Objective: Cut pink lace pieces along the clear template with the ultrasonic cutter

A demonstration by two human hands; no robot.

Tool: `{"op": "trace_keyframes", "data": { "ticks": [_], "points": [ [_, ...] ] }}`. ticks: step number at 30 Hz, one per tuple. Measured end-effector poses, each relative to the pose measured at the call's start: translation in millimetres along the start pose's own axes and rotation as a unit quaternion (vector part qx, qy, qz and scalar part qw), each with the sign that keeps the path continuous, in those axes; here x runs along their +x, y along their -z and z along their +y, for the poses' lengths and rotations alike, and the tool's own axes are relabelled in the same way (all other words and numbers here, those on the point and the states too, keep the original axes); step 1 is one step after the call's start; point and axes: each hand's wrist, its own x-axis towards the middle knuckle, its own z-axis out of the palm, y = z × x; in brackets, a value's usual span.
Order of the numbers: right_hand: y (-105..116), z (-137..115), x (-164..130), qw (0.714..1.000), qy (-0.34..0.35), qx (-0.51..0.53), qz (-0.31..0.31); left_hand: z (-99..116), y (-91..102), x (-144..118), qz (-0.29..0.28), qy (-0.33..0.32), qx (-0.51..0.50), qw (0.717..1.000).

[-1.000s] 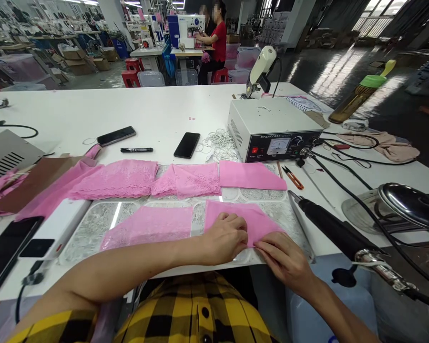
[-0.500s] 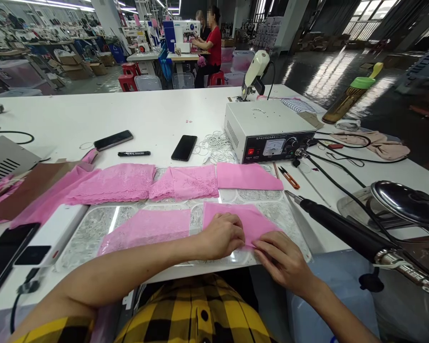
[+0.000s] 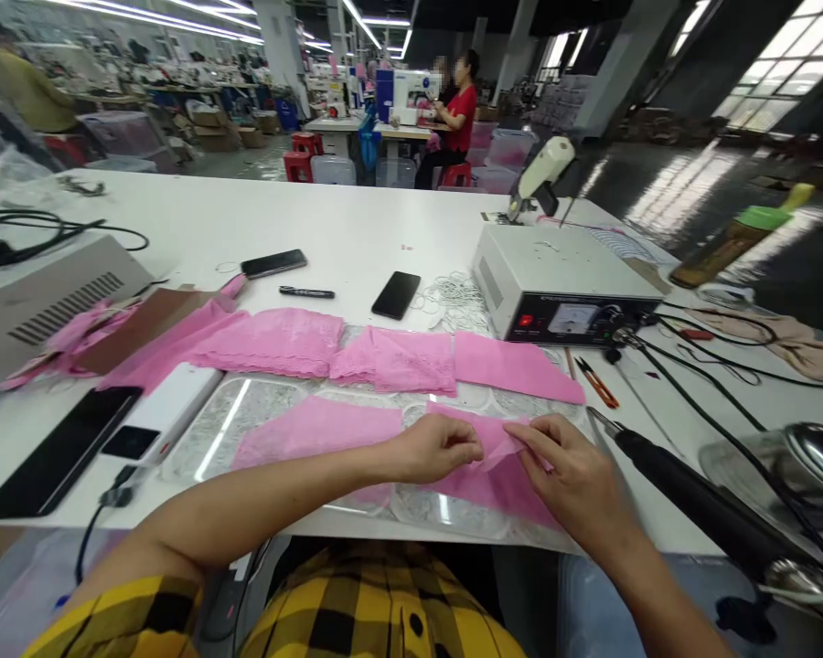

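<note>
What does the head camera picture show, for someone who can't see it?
Left hand and right hand pinch a pink fabric piece over a patterned tray. More pink lace lies behind, beside a white machine box.

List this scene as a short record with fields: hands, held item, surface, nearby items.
left hand: pinching the pink fabric piece
right hand: gripping the same piece's other side
surface: patterned clear mat on white table
behind: row of pink lace pieces, grey control box
right: orange snips, black tool handle
</note>
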Motion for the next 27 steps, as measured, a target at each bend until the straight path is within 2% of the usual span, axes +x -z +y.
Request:
{"op": "trace_keyframes", "data": {
  "ticks": [3,7,10,13,16,20,23,27],
  "points": [
    [-18.4,-24.9,40.0,0.996,0.049,0.069,-0.006,-6.8,19.6,-17.5,0.039,0.044,-0.121,0.991],
    [-53.4,-77.2,82.5,0.973,0.136,0.182,-0.051,-13.5,53.7,-53.9,0.112,0.092,-0.229,0.963],
    [-78.3,-118.2,102.4,0.950,0.191,0.229,-0.091,-18.2,76.0,-83.6,0.146,0.121,-0.265,0.946],
    [-88.0,-142.4,113.9,0.918,0.225,0.300,-0.133,-26.5,89.2,-109.4,0.169,0.144,-0.264,0.939],
    [-80.9,-136.1,117.2,0.896,0.155,0.369,-0.190,-38.6,93.9,-127.5,0.190,0.157,-0.231,0.941],
    [-66.8,-95.0,100.8,0.922,0.019,0.309,-0.234,-51.7,96.8,-137.5,0.213,0.153,-0.155,0.952],
    [-60.0,-72.5,73.2,0.935,-0.025,0.252,-0.249,-54.3,101.4,-137.6,0.213,0.148,-0.091,0.961],
    [-55.7,-75.5,38.8,0.933,-0.051,0.216,-0.282,-52.3,109.0,-135.6,0.206,0.144,-0.014,0.968]
  ]
}}
